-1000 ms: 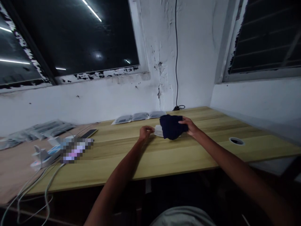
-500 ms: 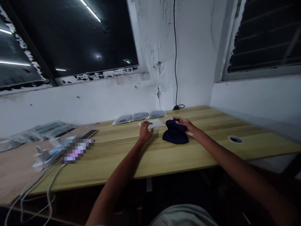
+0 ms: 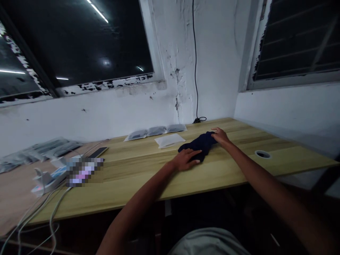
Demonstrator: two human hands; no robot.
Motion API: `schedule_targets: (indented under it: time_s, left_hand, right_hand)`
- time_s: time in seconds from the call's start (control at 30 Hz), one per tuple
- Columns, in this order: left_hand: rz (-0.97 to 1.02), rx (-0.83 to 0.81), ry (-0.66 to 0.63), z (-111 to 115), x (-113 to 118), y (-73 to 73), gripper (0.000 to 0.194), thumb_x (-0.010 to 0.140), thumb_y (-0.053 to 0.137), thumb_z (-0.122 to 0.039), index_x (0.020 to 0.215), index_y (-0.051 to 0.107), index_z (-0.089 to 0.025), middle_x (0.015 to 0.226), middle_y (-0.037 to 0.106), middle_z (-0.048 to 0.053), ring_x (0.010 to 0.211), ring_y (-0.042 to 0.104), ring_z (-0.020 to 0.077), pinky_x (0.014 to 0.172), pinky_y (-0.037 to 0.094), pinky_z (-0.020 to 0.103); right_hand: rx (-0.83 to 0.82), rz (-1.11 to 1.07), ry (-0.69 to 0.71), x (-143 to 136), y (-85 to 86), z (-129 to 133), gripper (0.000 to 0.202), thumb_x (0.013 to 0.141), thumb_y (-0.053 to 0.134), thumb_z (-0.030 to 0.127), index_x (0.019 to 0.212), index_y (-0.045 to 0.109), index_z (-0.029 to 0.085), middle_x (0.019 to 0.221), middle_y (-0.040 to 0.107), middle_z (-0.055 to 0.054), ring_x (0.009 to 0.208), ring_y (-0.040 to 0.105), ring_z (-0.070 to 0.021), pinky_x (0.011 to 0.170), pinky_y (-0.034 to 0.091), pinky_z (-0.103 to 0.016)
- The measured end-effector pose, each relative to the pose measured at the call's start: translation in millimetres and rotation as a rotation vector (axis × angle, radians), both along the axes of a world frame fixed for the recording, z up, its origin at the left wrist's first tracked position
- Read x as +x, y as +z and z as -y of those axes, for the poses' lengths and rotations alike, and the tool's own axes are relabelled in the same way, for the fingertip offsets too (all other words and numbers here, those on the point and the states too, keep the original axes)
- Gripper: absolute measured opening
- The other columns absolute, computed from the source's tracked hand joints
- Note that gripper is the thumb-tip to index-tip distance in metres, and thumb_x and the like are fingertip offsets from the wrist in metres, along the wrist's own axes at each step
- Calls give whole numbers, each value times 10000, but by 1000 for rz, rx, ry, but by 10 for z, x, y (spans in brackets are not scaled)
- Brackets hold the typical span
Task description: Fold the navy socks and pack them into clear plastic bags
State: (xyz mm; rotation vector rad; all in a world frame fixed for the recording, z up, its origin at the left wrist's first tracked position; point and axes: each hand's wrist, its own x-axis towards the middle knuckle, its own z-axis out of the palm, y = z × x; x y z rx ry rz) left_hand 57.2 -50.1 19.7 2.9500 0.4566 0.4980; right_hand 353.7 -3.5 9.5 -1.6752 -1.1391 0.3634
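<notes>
A dark navy piece of cloth (image 3: 200, 142) lies crumpled and stretched slantwise on the wooden table; its exact kind does not show. My left hand (image 3: 185, 160) rests on its near left part, fingers stretched out and thumb apart. At the far right end of the cloth, my right hand (image 3: 221, 136) grips the edge between thumb and fingers. Just behind and to the left of the cloth is a flat white packet (image 3: 170, 140), touched by neither hand.
Several joined clear packets (image 3: 156, 131) lie along the wall. On the left are a phone (image 3: 98, 152), a blurred-out device (image 3: 85, 172), a power strip (image 3: 49, 182) with cables and several grey plastic packages (image 3: 39, 150). A round cable hole (image 3: 263, 154) is at the right.
My left hand has moved right and come down onto the cloth. The cloth, earlier bunched and partly raised in my right hand, is now lower and spread out; my right hand has shifted slightly right.
</notes>
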Motion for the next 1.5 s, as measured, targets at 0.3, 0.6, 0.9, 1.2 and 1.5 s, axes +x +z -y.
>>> schedule_targets:
  time_s: [0.3, 0.6, 0.9, 1.2, 1.5]
  left_hand:
    - [-140, -64, 346, -288, -290, 158, 646, 839, 572, -668, 1283, 624, -203, 981, 677, 97, 953, 629, 265, 866, 462, 355]
    - [58, 13, 654, -496, -511, 305, 179, 831, 656, -349, 911, 685, -191, 959, 704, 59, 934, 634, 215, 814, 460, 289]
    - [-264, 68, 1009, -596, -881, 454, 218, 724, 628, -231, 905, 701, -135, 1138, 638, 187, 1123, 586, 335, 876, 484, 375]
    - [-190, -100, 842, -689, -909, 385, 490, 782, 676, -361, 1246, 599, -225, 1083, 719, 72, 1036, 644, 247, 917, 475, 333]
    - [-74, -237, 632, -636, -926, 521, 115, 740, 644, -249, 770, 739, -192, 926, 747, 59, 937, 663, 225, 888, 487, 319]
  right_hand:
    - [-266, -112, 688, -98, -103, 44, 804, 509, 724, 69, 1295, 599, 185, 923, 753, -47, 833, 684, -224, 747, 559, -311]
    - [-280, 127, 682, -51, -23, 112, 874, 584, 670, 112, 1430, 475, 206, 862, 701, 0, 767, 629, -188, 711, 511, -291]
    - [-188, 394, 431, -45, -36, 65, 556, 562, 726, 133, 1111, 663, 186, 1010, 699, -66, 891, 627, -233, 743, 480, -287]
    - [44, 540, 344, -155, -7, 81, 120, 742, 703, 242, 859, 695, 220, 973, 692, -87, 1033, 585, -284, 1013, 386, -455]
    - [4, -147, 665, -268, 261, 334, 271, 756, 695, 417, 927, 647, 212, 1024, 694, -68, 1029, 625, -261, 948, 462, -382]
